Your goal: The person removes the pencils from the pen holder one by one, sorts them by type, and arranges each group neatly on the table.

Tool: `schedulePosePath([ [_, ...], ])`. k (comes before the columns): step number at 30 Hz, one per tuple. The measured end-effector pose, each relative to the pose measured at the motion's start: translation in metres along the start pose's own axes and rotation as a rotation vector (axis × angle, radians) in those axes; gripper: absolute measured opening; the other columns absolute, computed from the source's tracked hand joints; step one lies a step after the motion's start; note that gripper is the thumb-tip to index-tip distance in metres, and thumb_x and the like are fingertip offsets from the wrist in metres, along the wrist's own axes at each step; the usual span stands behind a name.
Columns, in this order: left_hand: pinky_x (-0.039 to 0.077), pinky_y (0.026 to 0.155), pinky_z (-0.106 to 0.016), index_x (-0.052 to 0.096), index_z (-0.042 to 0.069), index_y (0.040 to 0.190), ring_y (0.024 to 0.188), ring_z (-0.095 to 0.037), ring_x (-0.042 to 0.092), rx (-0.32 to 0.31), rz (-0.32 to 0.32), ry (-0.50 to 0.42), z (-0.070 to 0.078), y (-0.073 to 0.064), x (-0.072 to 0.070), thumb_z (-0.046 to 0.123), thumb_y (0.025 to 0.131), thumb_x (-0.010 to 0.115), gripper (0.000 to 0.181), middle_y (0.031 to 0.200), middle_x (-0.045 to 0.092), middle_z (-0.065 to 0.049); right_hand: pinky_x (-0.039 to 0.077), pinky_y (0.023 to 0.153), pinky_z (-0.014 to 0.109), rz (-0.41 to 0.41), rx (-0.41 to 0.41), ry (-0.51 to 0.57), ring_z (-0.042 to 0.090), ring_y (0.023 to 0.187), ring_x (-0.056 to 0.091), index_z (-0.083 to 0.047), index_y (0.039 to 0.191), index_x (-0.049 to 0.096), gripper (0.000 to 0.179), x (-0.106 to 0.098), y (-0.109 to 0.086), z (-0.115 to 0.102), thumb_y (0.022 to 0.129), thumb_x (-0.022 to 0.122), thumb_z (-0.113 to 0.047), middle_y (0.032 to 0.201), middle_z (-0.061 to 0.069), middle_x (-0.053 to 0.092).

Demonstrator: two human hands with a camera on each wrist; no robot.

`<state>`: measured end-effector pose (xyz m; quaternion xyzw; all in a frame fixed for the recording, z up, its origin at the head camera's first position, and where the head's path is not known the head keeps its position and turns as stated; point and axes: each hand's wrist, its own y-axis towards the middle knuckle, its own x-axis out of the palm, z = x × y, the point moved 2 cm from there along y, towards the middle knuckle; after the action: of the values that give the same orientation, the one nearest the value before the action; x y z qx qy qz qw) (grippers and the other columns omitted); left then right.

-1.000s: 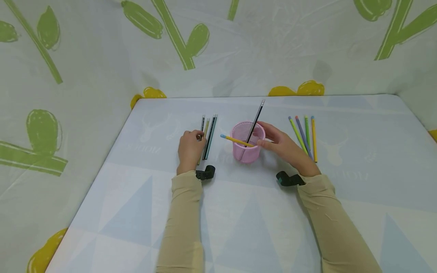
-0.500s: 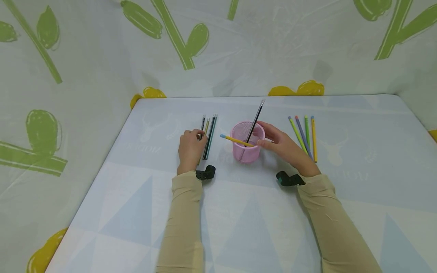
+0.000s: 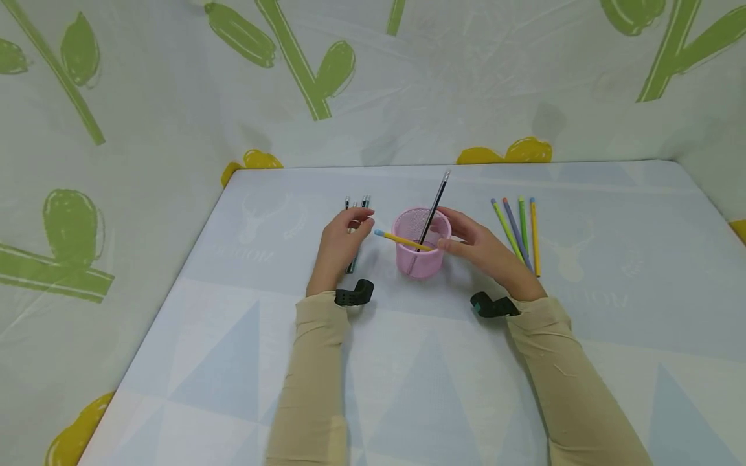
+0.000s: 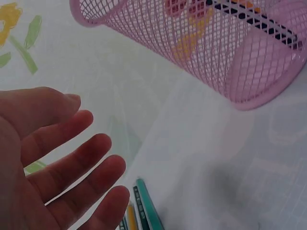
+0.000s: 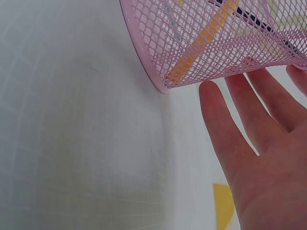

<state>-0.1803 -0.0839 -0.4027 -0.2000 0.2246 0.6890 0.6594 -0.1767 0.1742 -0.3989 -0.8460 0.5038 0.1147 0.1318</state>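
Note:
A pink mesh pencil cup [image 3: 421,264] stands mid-table. Inside it a black pencil [image 3: 436,204] leans up, and a yellow pencil [image 3: 402,240] pokes out leftward over the rim. My right hand [image 3: 485,252] holds the cup's right side, thumb in front and fingers behind. To the left of the cup, my left hand [image 3: 340,249] hovers over a row of pencils with nothing in its fingers, partly covering them. The left wrist view shows its fingers spread and loosely bent, with a teal pencil [image 4: 149,206] and its neighbours lying below.
On the right lie several coloured pencils, among them a yellow one [image 3: 535,239] and a purple one [image 3: 517,233]. A pale patterned cloth covers the table [image 3: 431,388]. Behind it rises a curtain [image 3: 408,97] printed with green leaves.
My left hand has lifted off the left pencils and moved right toward the cup, its fingers now loosened. My right hand and the cup have stayed in place.

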Motion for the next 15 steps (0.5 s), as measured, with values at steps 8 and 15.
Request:
schedulePosePath([
  [8,0.05,0.082,-0.028,0.06,0.024,0.117,0.1,-0.01,0.058,0.026,-0.079,-0.176,0.011,0.002,0.013,0.044,0.092,0.049,0.033,0.112,0.062,0.003,0.025,0.108,0.051,-0.003,0.017,0.01,0.024,0.136,0.027,-0.02,0.145,0.027,0.061,0.004,-0.01,-0.026,0.091,0.057,-0.024,0.149,0.0,0.029],
  [15,0.045,0.094,-0.036,0.059,0.025,0.119,0.111,-0.014,0.053,-0.019,-0.16,-0.33,0.02,-0.002,0.035,0.059,0.088,0.044,0.048,0.12,0.058,0.005,0.029,0.107,0.049,0.013,0.018,-0.05,0.024,0.135,0.029,-0.018,0.144,0.03,0.061,0.004,-0.013,-0.032,0.09,0.057,-0.03,0.147,0.001,0.031],
])
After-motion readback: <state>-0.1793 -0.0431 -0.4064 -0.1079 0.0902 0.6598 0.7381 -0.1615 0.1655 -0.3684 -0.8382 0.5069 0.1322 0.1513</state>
